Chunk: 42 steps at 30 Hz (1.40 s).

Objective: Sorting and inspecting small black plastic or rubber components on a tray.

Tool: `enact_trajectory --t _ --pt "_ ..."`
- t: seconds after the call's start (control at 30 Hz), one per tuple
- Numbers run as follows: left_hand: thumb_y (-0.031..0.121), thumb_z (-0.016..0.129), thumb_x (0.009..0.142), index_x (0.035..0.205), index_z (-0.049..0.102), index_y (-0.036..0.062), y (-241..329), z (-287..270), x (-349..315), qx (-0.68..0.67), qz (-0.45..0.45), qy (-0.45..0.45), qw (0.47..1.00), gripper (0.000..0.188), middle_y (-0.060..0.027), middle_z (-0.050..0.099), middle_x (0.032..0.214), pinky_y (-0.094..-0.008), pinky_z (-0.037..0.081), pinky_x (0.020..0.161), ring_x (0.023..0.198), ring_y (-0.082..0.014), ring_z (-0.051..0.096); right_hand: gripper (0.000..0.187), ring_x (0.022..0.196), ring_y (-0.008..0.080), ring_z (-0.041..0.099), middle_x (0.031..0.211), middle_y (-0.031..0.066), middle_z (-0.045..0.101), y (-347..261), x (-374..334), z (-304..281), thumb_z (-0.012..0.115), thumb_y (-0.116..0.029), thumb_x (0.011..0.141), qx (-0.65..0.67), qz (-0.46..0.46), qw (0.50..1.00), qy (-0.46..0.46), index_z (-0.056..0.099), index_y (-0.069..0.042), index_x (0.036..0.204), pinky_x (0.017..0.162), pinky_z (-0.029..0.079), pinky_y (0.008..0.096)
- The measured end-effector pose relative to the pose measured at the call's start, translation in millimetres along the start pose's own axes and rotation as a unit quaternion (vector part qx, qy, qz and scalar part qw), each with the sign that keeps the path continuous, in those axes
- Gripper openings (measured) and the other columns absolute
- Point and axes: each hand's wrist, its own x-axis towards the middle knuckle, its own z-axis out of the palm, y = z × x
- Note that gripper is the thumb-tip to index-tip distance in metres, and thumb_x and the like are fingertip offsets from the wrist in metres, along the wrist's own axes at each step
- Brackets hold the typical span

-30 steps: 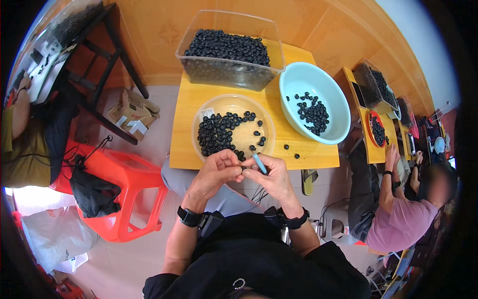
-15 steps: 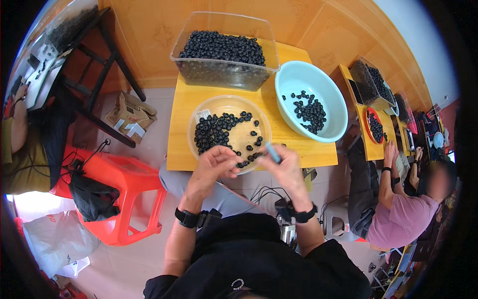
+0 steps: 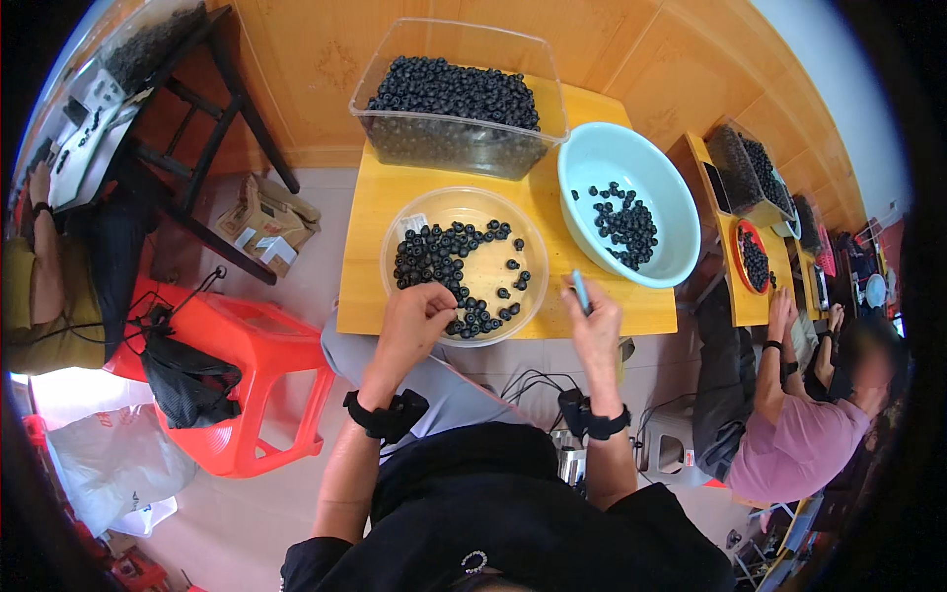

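Observation:
My left hand is at the near-left rim of a round clear plastic tray, fingers pinched together beside the black beads. Whatever its fingertips may hold is too small or hidden to make out. In my right hand, near the front edge of the yellow table, a slim light-blue tool points up and away from me; its exact kind does not show. The beads look round, with holes, and lie thickest on the tray's left side, with several loose ones to the right.
A light-blue basin with more black beads stands right of the tray. Behind is a clear bin heaped with beads. A red stool is at my left. Other people work at both sides, one in a pink shirt.
My hands have moved apart: the right has shifted right, away from the tray, with the blue tool. My left has settled at the bead pile, its fingers closed in.

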Motion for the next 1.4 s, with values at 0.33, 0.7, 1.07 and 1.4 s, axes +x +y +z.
enact_trajectory --t 0.33,0.7,1.07,1.4 --pt "0.009 0.066 0.064 0.08 0.062 0.0054 -5 21 6 0.275 0.085 -0.111 0.951 0.016 -0.0136 0.06 0.077 -0.0427 0.046 0.066 0.076 -0.0328 0.06 0.013 0.053 0.0252 0.056 0.066 0.0177 0.059 -7 -22 23 0.065 -0.009 0.079 0.043 -0.043 0.995 -0.083 0.065 0.0 0.089 0.052 0.043 0.0328" --pt "0.002 0.065 0.065 0.083 0.058 0.0031 -3 21 9 0.145 0.056 -0.087 0.984 0.019 -0.0107 0.059 0.07 -0.0339 0.047 0.061 0.068 -0.0248 0.062 0.015 0.059 0.0254 0.061 0.069 0.0165 0.062 -16 -26 22 0.064 -0.009 0.079 0.047 -0.017 0.992 -0.119 0.066 0.0 0.091 0.055 0.046 0.0314" --pt "0.002 0.06 0.085 0.101 0.059 0.0027 6 4 -4 -0.59 -0.185 -0.114 0.778 0.016 -0.0065 0.065 0.086 -0.0241 0.056 0.072 0.08 -0.0155 0.066 0.02 0.062 0.0251 0.061 0.078 0.0151 0.063 -46 -31 14 0.06 -0.015 0.084 0.107 -0.149 0.972 -0.149 0.063 0.001 0.096 0.056 0.046 0.0322" --pt "0.004 0.06 0.086 0.102 0.059 0.0036 -9 16 -8 -0.653 -0.161 -0.151 0.724 0.016 -0.007 0.065 0.09 -0.0237 0.054 0.072 0.078 -0.0126 0.064 0.017 0.058 0.0254 0.06 0.075 0.0114 0.062 -57 -35 17 0.062 -0.015 0.081 0.046 -0.217 0.96 -0.169 0.064 -0.002 0.092 0.052 0.047 0.0332"
